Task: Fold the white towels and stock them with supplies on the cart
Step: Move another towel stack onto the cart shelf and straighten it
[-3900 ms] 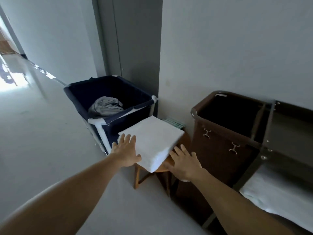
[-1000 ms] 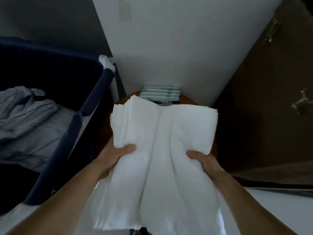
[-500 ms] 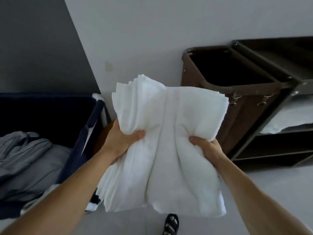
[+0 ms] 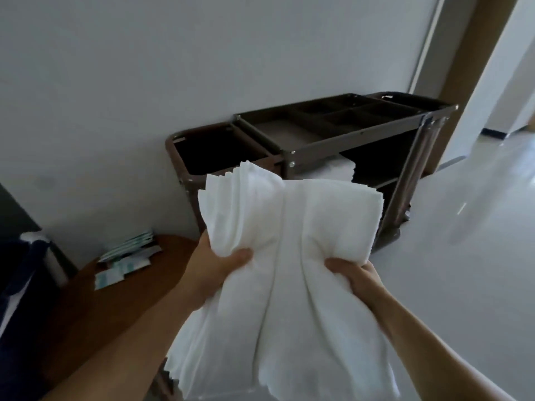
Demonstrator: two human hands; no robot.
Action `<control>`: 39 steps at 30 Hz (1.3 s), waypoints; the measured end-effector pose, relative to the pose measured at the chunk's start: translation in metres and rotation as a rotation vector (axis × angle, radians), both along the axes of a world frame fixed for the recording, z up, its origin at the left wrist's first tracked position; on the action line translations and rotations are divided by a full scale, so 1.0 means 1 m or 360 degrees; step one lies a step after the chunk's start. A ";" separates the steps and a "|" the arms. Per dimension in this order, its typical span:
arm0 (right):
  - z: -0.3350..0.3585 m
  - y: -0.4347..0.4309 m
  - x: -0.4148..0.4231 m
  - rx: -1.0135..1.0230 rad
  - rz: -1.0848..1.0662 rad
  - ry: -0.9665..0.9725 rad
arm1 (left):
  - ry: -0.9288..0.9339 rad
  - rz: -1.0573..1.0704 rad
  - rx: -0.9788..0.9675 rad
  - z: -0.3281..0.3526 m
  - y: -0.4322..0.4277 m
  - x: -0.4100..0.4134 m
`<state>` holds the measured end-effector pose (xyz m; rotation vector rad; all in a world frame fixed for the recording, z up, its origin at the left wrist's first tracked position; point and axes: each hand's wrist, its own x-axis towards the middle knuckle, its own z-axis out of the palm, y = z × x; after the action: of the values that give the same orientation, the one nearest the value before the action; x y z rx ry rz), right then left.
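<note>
- No legible text, brand, number or sign was in view.
- Packets (image 4: 127,257) at the wall-side edge of the round wooden table (image 4: 86,314) carried teal-and-white print, which was too blurred to read.

Left hand (image 4: 214,267) and right hand (image 4: 356,280): both bare. Wrists directly behind the hands: bare. Left forearm (image 4: 139,337) and right forearm (image 4: 428,342): bare from the wrist back to the lower frame edge (upper arms out of view). Fingernails too small to assess.
</note>
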<state>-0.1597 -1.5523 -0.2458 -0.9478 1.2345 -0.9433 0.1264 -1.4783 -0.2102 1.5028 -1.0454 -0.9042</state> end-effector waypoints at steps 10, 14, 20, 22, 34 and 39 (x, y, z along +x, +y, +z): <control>0.032 -0.109 -0.287 -0.0072 -0.0448 0.0148 | 0.0057 -0.0331 -0.0069 0.008 -0.173 -0.280; 0.039 -0.164 -0.342 -0.0134 -0.0457 0.0234 | 0.0103 -0.0311 -0.0082 0.003 -0.227 -0.337; 0.024 -0.274 -0.374 -0.0174 -0.0469 0.0330 | 0.0112 -0.0214 -0.0103 -0.015 -0.323 -0.374; 0.013 -0.314 -0.377 -0.0175 -0.0463 0.0351 | 0.0065 -0.0165 -0.0113 -0.027 -0.357 -0.380; -0.061 -0.552 -0.401 -0.0253 -0.0179 0.0430 | 0.0012 0.0305 0.0028 -0.110 -0.533 -0.430; -0.094 -0.650 -0.399 -0.0406 0.0095 0.0482 | -0.0016 0.0556 0.0026 -0.135 -0.590 -0.453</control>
<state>-0.5589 -2.2018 -0.3396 -1.3610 1.3491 -0.9482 -0.3267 -2.0681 -0.3452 1.6409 -0.7511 -0.6601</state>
